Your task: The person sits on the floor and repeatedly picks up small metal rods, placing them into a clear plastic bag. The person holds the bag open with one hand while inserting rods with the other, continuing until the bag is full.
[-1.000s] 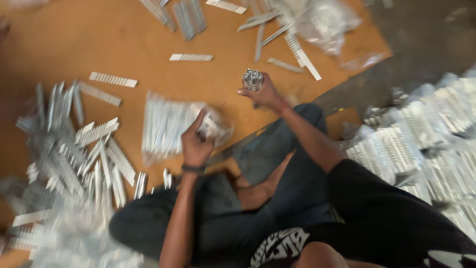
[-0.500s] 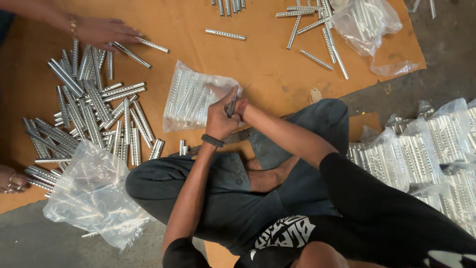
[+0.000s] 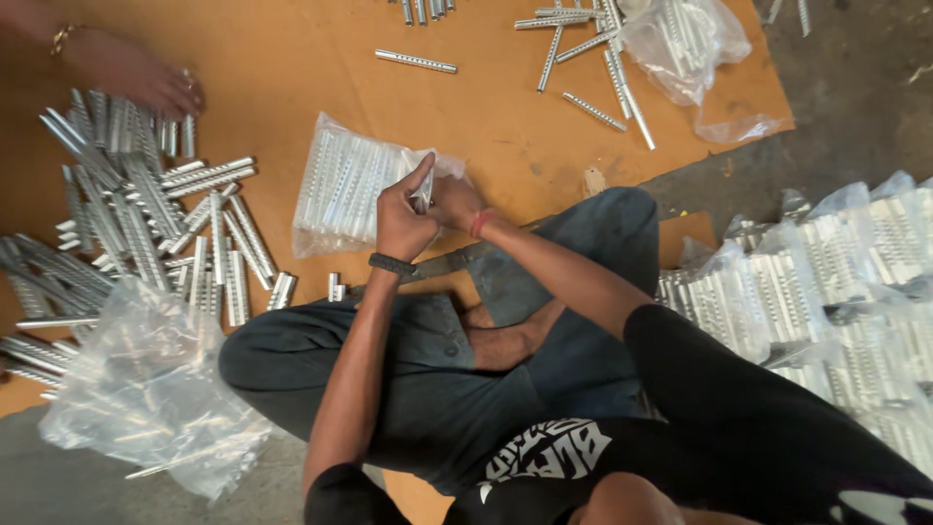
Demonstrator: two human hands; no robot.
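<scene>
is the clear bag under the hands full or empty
Full: the clear bag shows rows of silver bars inside, lying flat on the board, both hands gripping its right end.

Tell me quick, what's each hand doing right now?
Left hand: closed, pinching the mouth of the filled clear bag of metal strips.
Right hand: closed on the same bag's mouth, partly hidden behind the left.

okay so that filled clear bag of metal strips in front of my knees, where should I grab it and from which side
Probably at the gathered mouth of the filled clear bag, its right end, where your left hand and right hand already pinch the plastic. Come from the near side, above your knee. The strips lie packed flat toward the left end, so that part looks stiff and heavy, and the loose neck gives the only bunchable grip.
</scene>
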